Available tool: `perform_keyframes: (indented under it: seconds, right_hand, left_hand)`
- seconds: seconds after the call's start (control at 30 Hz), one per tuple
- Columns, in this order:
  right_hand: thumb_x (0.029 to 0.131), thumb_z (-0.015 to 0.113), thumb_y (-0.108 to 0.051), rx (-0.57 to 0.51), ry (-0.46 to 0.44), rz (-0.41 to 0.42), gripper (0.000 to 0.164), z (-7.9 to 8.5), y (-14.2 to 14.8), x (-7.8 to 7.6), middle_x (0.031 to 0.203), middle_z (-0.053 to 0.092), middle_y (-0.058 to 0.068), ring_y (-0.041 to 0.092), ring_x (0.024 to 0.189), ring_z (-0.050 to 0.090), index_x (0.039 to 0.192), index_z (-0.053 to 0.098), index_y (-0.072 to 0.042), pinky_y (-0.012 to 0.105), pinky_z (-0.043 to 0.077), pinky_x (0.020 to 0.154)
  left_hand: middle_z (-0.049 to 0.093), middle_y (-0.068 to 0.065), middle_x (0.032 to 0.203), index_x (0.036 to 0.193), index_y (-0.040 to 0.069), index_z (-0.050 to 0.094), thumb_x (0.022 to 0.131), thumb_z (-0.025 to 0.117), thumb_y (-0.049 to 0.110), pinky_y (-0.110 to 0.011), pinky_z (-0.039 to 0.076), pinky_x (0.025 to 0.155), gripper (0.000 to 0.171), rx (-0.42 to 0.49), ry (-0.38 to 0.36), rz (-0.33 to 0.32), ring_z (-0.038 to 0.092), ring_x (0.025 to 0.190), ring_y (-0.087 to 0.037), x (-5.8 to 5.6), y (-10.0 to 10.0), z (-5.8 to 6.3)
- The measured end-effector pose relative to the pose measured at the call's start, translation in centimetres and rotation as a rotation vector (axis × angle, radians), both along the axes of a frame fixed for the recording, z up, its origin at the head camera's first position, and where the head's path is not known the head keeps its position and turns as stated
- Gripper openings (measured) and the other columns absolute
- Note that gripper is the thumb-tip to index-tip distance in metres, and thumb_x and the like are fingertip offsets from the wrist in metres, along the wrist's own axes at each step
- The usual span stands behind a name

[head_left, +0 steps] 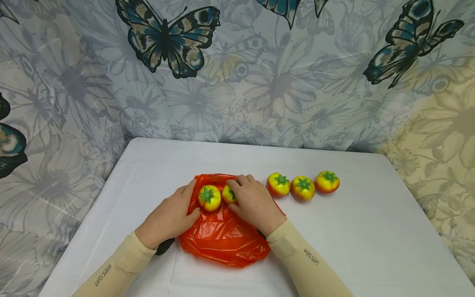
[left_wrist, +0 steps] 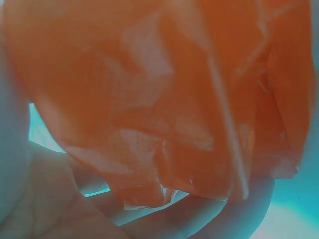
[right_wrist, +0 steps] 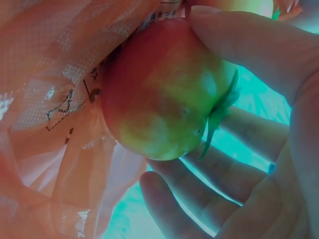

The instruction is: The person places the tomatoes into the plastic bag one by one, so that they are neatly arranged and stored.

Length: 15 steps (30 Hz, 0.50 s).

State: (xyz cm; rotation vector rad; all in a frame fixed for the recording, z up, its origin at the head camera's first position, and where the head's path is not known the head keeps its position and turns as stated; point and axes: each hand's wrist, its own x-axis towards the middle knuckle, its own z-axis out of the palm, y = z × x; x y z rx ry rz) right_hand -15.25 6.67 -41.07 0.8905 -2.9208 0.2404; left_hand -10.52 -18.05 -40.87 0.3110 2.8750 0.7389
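A red plastic bag (head_left: pixel 226 243) lies crumpled on the table, with two yellow-and-red tomatoes on it. The left tomato (head_left: pixel 209 198) sits uncovered, its green star-shaped top facing up. Around the other tomato (right_wrist: pixel 164 94) curve the thumb and fingers of my right hand (head_left: pixel 256 204), which partly hide it in the head view. My left hand (head_left: pixel 168 216) holds the bag's left edge, thumb on the front. In the left wrist view the bag's orange-looking plastic (left_wrist: pixel 159 99) covers part of the fingers (left_wrist: pixel 169 219).
Three more tomatoes stand in a loose row right of the bag: a near-left one (head_left: pixel 278 185), a middle one (head_left: pixel 302 189) and a right one (head_left: pixel 327 182). A white cloth covers the table (head_left: pixel 371 231). Butterfly-patterned fabric (head_left: pixel 278 95) hangs behind it.
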Motion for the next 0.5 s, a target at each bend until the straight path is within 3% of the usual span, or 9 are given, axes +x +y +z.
perform_keyframes:
  seconds: [0.5]
  right_hand:
    - [0.091, 0.087, -0.038, 0.027, 0.005, -0.004, 0.062, -0.33, -0.27, 0.00, 0.129, 0.069, 0.009, 0.025, 0.112, 0.064, 0.144, 0.067, -0.013, 0.040, 0.063, 0.093]
  left_hand:
    - [0.051, -0.030, 0.159, 0.170, -0.001, 0.025, 0.101, 0.069, 0.026, -0.060, 0.058, 0.106, 0.087, 0.009, -0.002, -0.004, 0.066, 0.133, -0.045, 0.04, 0.05, 0.02]
